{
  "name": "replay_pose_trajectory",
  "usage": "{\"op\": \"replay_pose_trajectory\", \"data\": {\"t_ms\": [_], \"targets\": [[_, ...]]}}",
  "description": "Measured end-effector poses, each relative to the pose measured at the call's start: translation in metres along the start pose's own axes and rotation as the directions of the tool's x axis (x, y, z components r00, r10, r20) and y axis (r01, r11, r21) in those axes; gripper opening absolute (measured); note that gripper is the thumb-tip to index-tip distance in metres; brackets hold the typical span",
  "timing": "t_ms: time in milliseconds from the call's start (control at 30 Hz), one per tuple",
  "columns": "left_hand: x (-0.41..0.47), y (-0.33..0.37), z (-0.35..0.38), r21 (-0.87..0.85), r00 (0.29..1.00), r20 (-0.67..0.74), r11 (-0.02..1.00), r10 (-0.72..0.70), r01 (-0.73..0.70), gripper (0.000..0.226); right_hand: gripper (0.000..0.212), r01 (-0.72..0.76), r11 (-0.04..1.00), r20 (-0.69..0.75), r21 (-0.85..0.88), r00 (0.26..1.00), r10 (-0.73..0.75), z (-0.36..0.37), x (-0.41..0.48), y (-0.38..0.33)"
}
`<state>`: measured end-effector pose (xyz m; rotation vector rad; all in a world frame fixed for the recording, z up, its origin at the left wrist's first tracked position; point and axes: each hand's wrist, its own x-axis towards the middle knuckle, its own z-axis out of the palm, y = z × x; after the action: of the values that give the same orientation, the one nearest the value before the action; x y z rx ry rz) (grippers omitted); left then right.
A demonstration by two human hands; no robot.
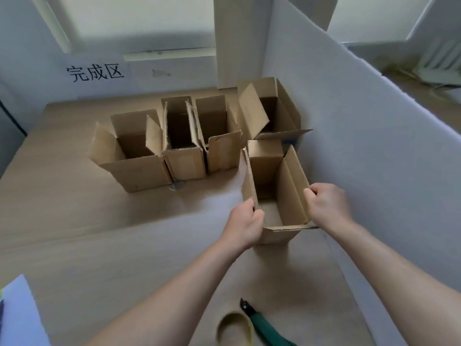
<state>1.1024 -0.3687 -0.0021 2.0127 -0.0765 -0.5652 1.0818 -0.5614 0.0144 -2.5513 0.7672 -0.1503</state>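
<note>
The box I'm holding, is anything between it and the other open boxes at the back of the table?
Nothing visible. The left hand and right hand grip the box by its side walls, and only bare table lies between it and the row of boxes. The tape roll lies nearer you, out of the path.

Open cardboard box (275, 193) upright on the tabletop (112, 245), its left flap pinched by the left hand (245, 224) and right flap by the right hand (325, 204); four open boxes (179, 143) stand behind it, a tape dispenser (245, 325) nearer.
</note>
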Motion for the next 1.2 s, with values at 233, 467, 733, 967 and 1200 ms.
{"op": "replay_pose_trajectory", "data": {"t_ms": [233, 467, 733, 967, 1200], "targets": [[0.045, 0.038, 0.038, -0.008, 0.993, 0.086, 0.997, -0.079, 0.080, 0.020, 0.021, 0.007, 0.950, 0.023, -0.312, 1.000, 0.000, -0.018, 0.058, 0.002], [0.058, 0.063, 0.051, -0.076, 0.990, 0.126, 0.995, -0.062, 0.072, 0.029, 0.010, 0.023, 0.924, 0.048, -0.383, 0.999, -0.005, -0.022, 0.071, -0.010], [0.040, 0.062, 0.040, -0.010, 0.993, 0.117, 1.000, -0.012, 0.013, 0.067, 0.012, 0.257, 0.934, -0.087, -0.249, 0.954, -0.286, -0.026, 0.047, -0.025], [-0.018, 0.030, -0.030, 0.209, 0.989, -0.003, 0.968, 0.146, -0.142, 0.060, 0.015, 0.473, 0.855, -0.035, -0.213, 0.871, -0.491, -0.022, -0.020, -0.063], [-0.096, -0.031, -0.115, 0.509, 0.966, -0.127, 0.851, 0.225, -0.132, 0.051, 0.034, 0.579, 0.786, 0.115, -0.218, 0.815, -0.568, 0.007, -0.106, -0.120]]}}
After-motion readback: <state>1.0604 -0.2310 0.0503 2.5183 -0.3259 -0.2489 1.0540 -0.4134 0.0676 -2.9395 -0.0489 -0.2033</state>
